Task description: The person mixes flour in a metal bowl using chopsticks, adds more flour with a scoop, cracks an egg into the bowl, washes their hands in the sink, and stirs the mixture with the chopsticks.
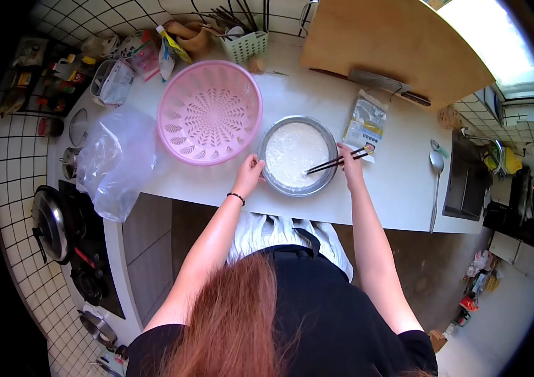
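Observation:
A round metal bowl (328, 183) stands on the white counter with white, lumpy flour-like stuff (295, 152) inside. At the bowl's left rim is my left hand (249, 173), its fingers closed on the edge. Dark chopsticks (336, 163) are held in my right hand (350, 164), beside the right rim, and their tips reach into the white stuff. A printed packet (366, 120) lies just behind my right hand. To the left of the bowl sits a pink perforated basket (163, 119).
A clear plastic bag (116, 157) lies at the left, near a stove with a lidded pan (53, 223). Behind stand a utensil holder (245, 48), a cleaver (380, 81) and a large wooden board (392, 47). A long spoon (435, 188) lies right, beside the sink (465, 182).

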The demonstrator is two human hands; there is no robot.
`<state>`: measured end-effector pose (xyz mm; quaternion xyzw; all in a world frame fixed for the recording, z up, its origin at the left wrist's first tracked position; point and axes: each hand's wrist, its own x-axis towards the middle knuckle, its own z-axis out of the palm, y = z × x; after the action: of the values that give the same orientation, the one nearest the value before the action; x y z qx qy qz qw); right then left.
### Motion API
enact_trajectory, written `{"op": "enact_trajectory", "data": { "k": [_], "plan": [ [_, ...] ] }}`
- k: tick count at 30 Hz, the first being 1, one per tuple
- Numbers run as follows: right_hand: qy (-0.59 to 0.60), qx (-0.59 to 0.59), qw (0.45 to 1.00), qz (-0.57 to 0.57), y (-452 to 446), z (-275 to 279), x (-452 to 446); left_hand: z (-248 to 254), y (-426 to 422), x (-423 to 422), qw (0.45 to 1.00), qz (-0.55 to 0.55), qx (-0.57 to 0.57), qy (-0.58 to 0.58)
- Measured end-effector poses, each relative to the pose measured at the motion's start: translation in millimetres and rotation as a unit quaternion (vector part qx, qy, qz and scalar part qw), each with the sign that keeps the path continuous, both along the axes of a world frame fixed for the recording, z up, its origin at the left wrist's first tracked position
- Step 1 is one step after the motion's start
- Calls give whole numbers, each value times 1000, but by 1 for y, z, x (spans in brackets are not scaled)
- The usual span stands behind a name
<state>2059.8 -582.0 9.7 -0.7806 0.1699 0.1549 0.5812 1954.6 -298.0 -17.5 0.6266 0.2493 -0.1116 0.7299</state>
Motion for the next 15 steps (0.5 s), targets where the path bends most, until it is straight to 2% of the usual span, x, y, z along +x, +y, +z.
{"op": "enact_trajectory", "data": {
  "k": [2, 3, 7, 8, 11, 15],
  "plan": [
    [-148, -116, 981, 44, -12, -8, 6, 2, 0, 0, 1000, 3, -18, 8],
    [-131, -113, 985, 13, -9, 8, 7, 0, 0, 0, 1000, 3, -25, 8],
    [-104, 62, 993, -5, 12, 75, -1, 4, 0, -2, 998, 0, -47, 34],
    [-113, 56, 992, -3, 19, 81, -4, 7, -1, 0, 998, 0, -50, 43],
    [-134, 42, 990, 20, 39, 85, -13, 6, -1, -2, 997, 11, -56, 48],
    [-110, 48, 990, 80, 65, 65, -26, 12, -2, -4, 995, 24, -69, 67]
  ]
}}
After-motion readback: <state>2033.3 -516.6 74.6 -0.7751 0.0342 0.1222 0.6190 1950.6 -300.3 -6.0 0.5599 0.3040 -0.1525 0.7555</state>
